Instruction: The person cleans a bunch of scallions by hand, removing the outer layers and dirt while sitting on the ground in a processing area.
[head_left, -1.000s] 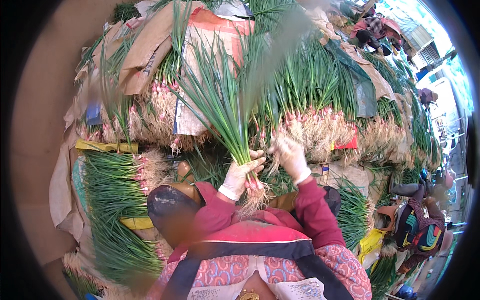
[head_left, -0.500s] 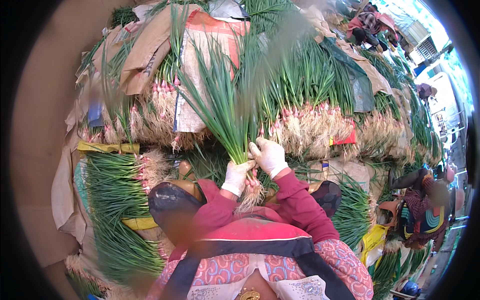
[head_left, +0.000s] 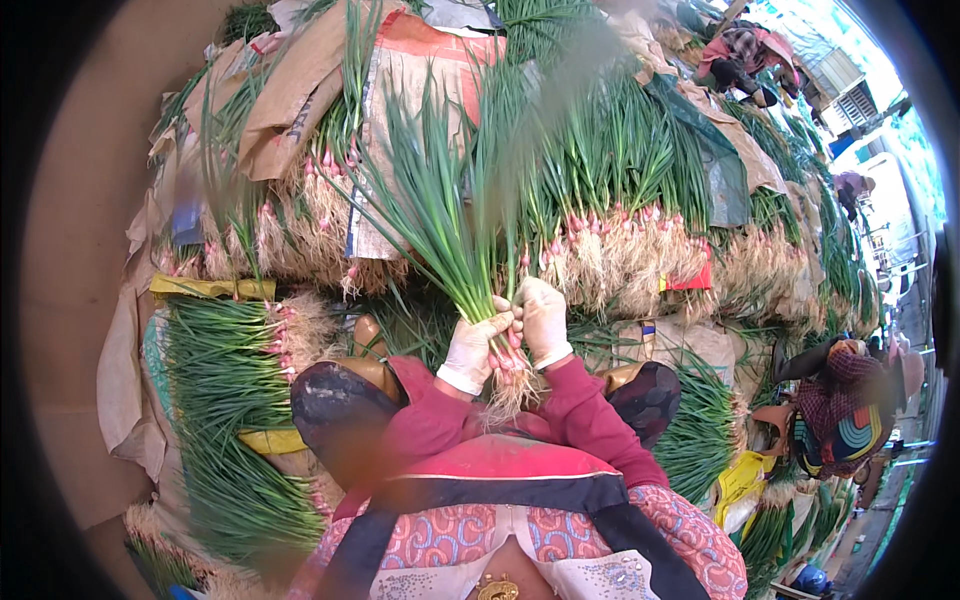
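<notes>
So here's where we're at: the bunch of green onions (head_left: 465, 270) sits in both our gloved hands, low in front of the lap. Our left hand (head_left: 470, 345) is wrapped around the stems from the left, just above the pink bulbs (head_left: 508, 358), with the thumb lying across the front. Our right hand (head_left: 540, 320) has its fingers curled in on the bunch's right edge, grasping there and pretty much meeting the left fingertips. How many stems those right fingers pinch, we honestly can't tell. The leaves fan out far and a bit left past the hands, and the pale roots (head_left: 512, 395) dangle on the near side, below both sets of fingers.

Compared with a second ago, the big change is our right hand: back then it was off to the right, clear of the bunch and blurry, with some roots hanging under it. Half a second ago it was already at the bunch, and now it's a touch lower, snugged in by the bulbs. The left grip looks about the same throughout. The far row of onions (head_left: 630, 250) and the stacked onions on the left (head_left: 220, 350) haven't really changed.
</notes>
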